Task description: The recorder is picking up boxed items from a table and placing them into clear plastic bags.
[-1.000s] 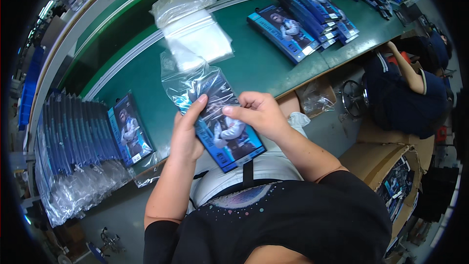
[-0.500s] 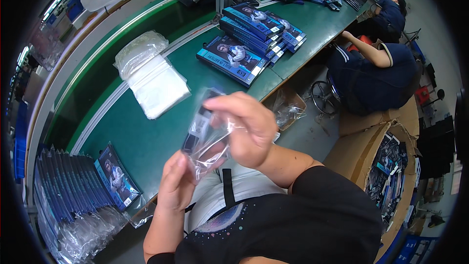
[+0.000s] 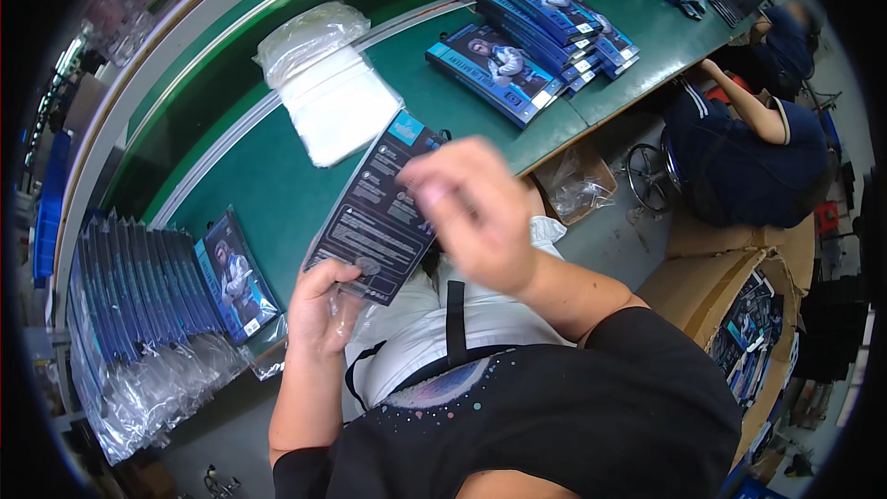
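Note:
A flat dark box [image 3: 374, 226] with a light-blue corner is tilted in front of me, its printed broad side facing up. My left hand [image 3: 321, 307] is closed on its lower end, thumb on top, with clear plastic film [image 3: 356, 319] bunched beside the fingers. Over the box's right edge hovers my right hand [image 3: 476, 217], smeared by motion with fingers bent. Whether it touches or grips anything is unclear. Beyond the box lies a stack of clear plastic bags [image 3: 340, 111] on the green table [image 3: 277, 162].
To the left stand several bagged boxes [image 3: 139, 286] in a row, with one box [image 3: 236, 277] leaning at their end. More boxes [image 3: 504, 69] are piled at the back right. A cardboard carton [image 3: 688, 300] of packages sits at my right, near a seated person [image 3: 748, 152].
The box has turned from edge-on to its broad printed side. My right hand has moved slightly right. The view has shifted, so the table appears farther up and right.

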The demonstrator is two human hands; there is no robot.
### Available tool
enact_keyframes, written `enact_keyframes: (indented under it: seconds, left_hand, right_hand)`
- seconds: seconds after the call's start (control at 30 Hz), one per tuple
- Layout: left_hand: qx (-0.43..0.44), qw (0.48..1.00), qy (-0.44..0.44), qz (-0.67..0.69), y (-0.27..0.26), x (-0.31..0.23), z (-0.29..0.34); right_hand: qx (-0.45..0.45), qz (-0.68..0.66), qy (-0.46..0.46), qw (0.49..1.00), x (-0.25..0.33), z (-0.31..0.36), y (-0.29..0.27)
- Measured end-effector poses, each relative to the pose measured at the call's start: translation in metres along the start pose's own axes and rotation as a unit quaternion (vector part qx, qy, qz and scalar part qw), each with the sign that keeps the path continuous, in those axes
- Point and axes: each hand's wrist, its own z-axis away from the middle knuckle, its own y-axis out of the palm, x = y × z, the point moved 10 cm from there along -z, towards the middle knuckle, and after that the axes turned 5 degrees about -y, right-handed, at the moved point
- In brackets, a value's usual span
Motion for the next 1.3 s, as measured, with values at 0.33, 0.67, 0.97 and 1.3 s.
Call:
enact_keyframes:
  seconds: [0.33, 0.67, 0.97, 1.3]
  left_hand:
    - [-0.051, 0.982, 0.175, -0.057, -0.045, -0.065, 0.063]
    - [-0.418, 0.433, 0.307, -0.737, -0.057, -0.098, 0.110]
    - [-0.221, 0.497, 0.463, -0.700, 0.059, -0.087, 0.060]
    - [-0.187, 0.375, 0.501, -0.757, 0.075, -0.093, -0.047]
  right_hand:
    - [0.037, -0.323, 0.341, 0.882, -0.102, 0.025, 0.045]
    - [0.248, 0.405, 0.184, 0.861, -0.202, -0.015, -0.013]
    - [0.260, 0.411, 0.257, 0.835, -0.203, -0.009, -0.021]
    - [0.092, 0.249, 0.257, 0.929, -0.147, 0.005, -0.027]
